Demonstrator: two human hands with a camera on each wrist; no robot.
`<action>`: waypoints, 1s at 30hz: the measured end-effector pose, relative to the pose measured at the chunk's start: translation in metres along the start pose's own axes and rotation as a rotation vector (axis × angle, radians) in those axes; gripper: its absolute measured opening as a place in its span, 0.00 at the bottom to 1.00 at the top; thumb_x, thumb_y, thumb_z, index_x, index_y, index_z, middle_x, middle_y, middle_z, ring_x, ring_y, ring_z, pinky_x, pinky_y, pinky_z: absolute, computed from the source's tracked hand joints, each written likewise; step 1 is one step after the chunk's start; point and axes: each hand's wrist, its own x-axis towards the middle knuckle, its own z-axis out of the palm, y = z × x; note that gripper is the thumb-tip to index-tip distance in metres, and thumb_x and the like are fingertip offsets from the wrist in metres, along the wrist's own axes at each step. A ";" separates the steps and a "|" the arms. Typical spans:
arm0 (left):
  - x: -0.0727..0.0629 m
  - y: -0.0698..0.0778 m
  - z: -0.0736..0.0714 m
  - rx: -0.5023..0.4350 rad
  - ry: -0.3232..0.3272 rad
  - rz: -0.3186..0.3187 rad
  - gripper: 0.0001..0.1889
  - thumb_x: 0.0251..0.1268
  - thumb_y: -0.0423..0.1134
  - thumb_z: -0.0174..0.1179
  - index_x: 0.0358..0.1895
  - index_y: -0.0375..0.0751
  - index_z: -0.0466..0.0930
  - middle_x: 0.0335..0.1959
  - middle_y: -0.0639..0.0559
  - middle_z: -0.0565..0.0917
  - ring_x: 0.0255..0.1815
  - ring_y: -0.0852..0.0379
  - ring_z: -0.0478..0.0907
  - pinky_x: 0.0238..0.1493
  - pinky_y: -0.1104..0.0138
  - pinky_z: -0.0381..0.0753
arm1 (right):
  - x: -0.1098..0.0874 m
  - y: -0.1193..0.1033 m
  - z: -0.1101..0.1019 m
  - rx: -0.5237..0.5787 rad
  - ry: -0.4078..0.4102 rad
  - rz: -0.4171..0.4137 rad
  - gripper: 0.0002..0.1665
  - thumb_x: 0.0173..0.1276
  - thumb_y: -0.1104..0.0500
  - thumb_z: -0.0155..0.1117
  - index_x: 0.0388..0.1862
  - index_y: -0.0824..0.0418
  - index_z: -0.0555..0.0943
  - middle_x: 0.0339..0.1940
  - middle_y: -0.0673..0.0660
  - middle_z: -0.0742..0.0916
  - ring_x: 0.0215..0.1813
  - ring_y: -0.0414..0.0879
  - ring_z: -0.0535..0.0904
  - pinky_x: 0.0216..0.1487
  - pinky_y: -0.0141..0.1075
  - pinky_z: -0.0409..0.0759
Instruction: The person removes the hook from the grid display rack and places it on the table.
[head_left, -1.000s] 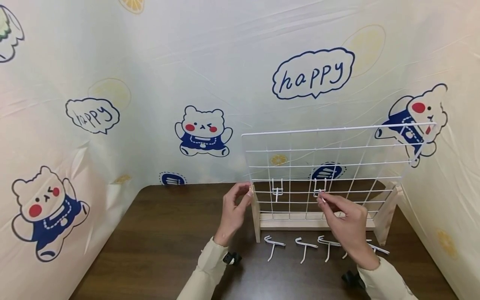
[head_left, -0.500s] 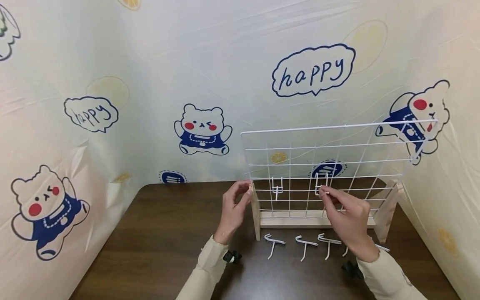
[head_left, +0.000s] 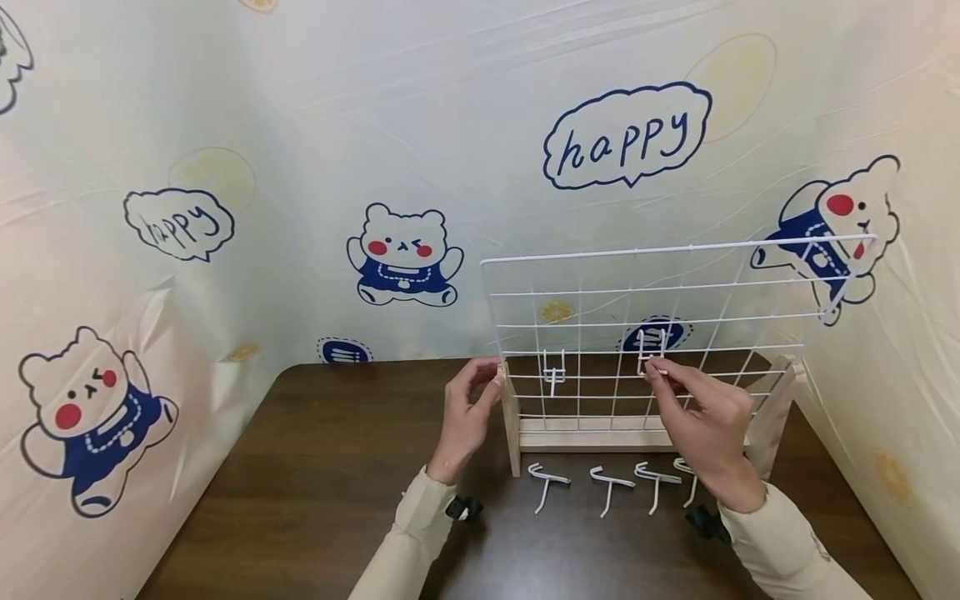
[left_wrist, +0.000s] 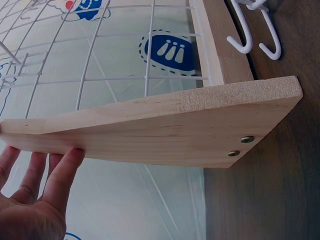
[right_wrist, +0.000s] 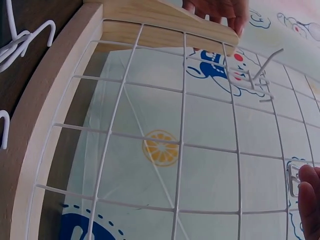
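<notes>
A white wire grid rack [head_left: 633, 251] stands on the table between wooden side panels. My left hand [head_left: 467, 417] grips the upper end of its left wooden panel [left_wrist: 150, 132], with fingertips on the outer face in the left wrist view. My right hand [head_left: 707, 425] pinches a white wire hook [head_left: 642, 352] by its arm in front of the grid. Two prongs of that hook rise above a horizontal wire; whether they touch it I cannot tell. Another white hook [head_left: 554, 377] hangs on the grid to the left. The right fingers hide the held hook's arm.
Several more white hooks [head_left: 550, 481] lie in a row on the dark wood table [head_left: 360, 483], in front of the rack's wooden base bar [head_left: 585, 439]. A printed cloth [head_left: 405, 125] with bears closes off the back and sides.
My right hand has moved up and slightly to the right with the hook, whose prongs now stand higher over the horizontal wire. The left hand stays on the wooden panel.
</notes>
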 end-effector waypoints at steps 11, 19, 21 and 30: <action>-0.002 -0.001 0.002 -0.010 -0.003 -0.011 0.12 0.76 0.35 0.59 0.57 0.37 0.83 0.51 0.41 0.88 0.51 0.47 0.85 0.43 0.64 0.90 | -0.006 -0.006 -0.024 -0.067 -0.067 -0.021 0.25 0.76 0.47 0.64 0.36 0.68 0.92 0.28 0.64 0.92 0.24 0.45 0.87 0.41 0.17 0.76; 0.000 0.000 0.001 -0.015 0.003 0.000 0.13 0.76 0.35 0.59 0.57 0.35 0.83 0.51 0.40 0.88 0.52 0.46 0.85 0.43 0.65 0.90 | -0.015 -0.010 -0.032 -0.043 -0.004 -0.038 0.26 0.75 0.47 0.66 0.31 0.70 0.91 0.23 0.66 0.90 0.23 0.38 0.85 0.46 0.13 0.74; 0.000 -0.001 0.001 -0.014 0.002 0.000 0.13 0.77 0.35 0.58 0.57 0.35 0.83 0.51 0.40 0.87 0.52 0.46 0.85 0.43 0.66 0.89 | -0.017 -0.013 -0.035 -0.043 -0.006 -0.038 0.26 0.75 0.47 0.67 0.31 0.70 0.91 0.23 0.67 0.90 0.23 0.37 0.84 0.41 0.13 0.75; -0.002 -0.002 0.001 -0.009 0.011 -0.015 0.12 0.76 0.34 0.59 0.57 0.41 0.84 0.51 0.42 0.88 0.52 0.47 0.85 0.43 0.68 0.89 | -0.032 -0.020 -0.052 -0.052 0.016 -0.058 0.26 0.74 0.48 0.67 0.26 0.70 0.90 0.19 0.62 0.89 0.24 0.29 0.83 0.32 0.16 0.72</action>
